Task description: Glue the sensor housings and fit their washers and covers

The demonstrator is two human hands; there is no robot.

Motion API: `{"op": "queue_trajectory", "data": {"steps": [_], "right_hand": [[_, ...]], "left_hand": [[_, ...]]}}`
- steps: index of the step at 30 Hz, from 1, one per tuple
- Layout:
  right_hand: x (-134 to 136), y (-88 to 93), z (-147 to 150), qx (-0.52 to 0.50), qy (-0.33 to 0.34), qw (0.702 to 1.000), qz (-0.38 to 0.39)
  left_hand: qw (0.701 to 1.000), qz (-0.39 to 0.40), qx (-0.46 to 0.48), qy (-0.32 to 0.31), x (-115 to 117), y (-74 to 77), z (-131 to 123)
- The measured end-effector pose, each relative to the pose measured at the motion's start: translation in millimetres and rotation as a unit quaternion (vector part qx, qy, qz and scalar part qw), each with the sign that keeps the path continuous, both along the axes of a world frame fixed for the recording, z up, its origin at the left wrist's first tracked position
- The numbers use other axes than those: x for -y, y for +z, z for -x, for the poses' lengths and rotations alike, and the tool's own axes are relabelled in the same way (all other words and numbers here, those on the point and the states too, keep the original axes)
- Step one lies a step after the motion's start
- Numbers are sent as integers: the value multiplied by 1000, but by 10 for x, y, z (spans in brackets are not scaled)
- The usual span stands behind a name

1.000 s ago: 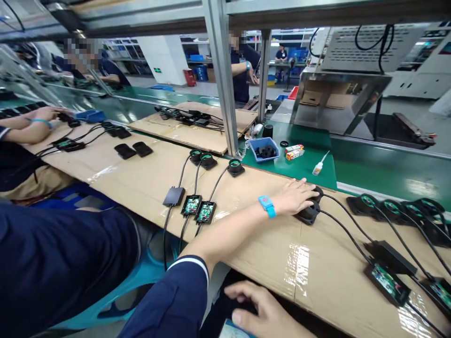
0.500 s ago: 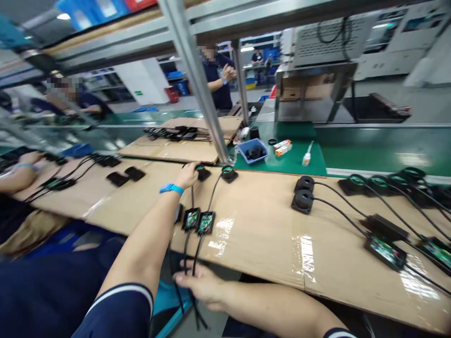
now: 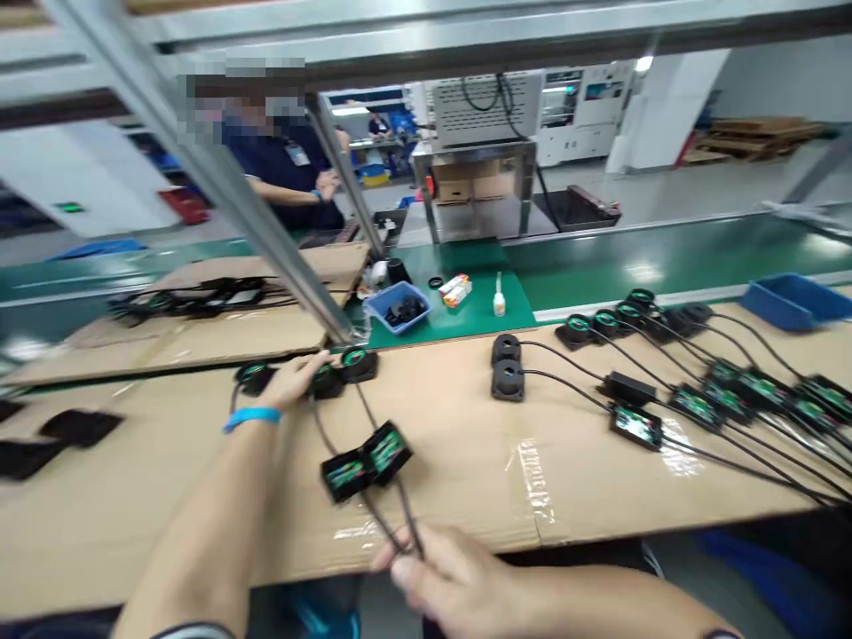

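My left hand (image 3: 298, 380), with a blue wristband, has its fingers closed on a black round housing (image 3: 327, 382) with a green ring inside. Beside it sit a similar housing (image 3: 359, 362) on the right and another (image 3: 255, 377) on the left. My right hand (image 3: 445, 568) pinches two black cables (image 3: 407, 519) at the front edge of the cardboard. These cables run up to two small black boxes (image 3: 346, 475) with exposed green circuit boards, lying tilted against each other. Thinner cables link the boxes to the housings.
More wired housings (image 3: 509, 380) and circuit-board boxes (image 3: 635, 424) lie to the right. A blue bin (image 3: 398, 308) of black parts and a small white bottle (image 3: 499, 297) stand behind. A metal post (image 3: 232, 195) slants up at left. Across the bench stands a co-worker (image 3: 286, 169).
The view has swung right. My right hand has come up with the two cables, and the boxes have shifted rightward and turned askew. My left hand stays at the housings.
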State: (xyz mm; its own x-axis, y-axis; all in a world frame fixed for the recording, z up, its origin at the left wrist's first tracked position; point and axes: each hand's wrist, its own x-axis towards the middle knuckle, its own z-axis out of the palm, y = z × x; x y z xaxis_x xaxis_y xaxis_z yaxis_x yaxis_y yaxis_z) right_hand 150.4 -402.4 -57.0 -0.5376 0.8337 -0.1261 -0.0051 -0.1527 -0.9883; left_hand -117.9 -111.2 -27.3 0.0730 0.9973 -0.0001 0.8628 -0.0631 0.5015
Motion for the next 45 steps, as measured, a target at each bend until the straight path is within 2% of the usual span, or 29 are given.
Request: {"op": "queue_trajectory", "data": {"steps": [3,6,12,15,17,22,25,28,29,31,34,36,38,40,45], "right_hand": [[-92,273,-382,51,-35,997,-41],[-208,444,-640,105,-37,989,-94],[-250,656,-1039,176,-35,973,-146],[-116,771,-1262,208,-48,961,-173],[36,867,-1441,232,-27,955,-184],[566,1039,-1987,291,1,939,-183],[928,1006,-2397,328,-43,931,-155],[1215,922,-2840,364,-118,915,-127],[1271,906,-2974,379,-150,905,-123],[1306,911,-3193,404,-209,882,-126],[1190,965,-3387,414,-241,867,-137],[1061,962,-3469,404,-237,873,-134],[942,886,-3559,408,-248,869,-128],[845,740,-3676,434,-267,851,-127],[661,299,-3935,524,-347,759,-170]], "left_hand": [[990,28,139,0,-61,-176,-55],[969,54,242,-16,-96,-242,-109],[942,86,323,-32,14,-284,-302],[935,99,337,-36,177,-338,-466],[933,107,342,-39,339,-371,-589],[929,127,343,-58,941,-439,-941],[930,141,333,-69,1374,-462,-1182],[928,163,325,-86,1720,-456,-1352],[926,171,316,-115,1790,-454,-1376],[924,162,263,-226,1843,-468,-1376],[906,65,116,-401,1752,-563,-1344],[896,-7,46,-442,1678,-659,-1370],[891,-51,15,-451,1673,-744,-1444],[898,-74,2,-434,1751,-795,-1548],[930,-92,-16,-357,2042,-814,-1797]]}}
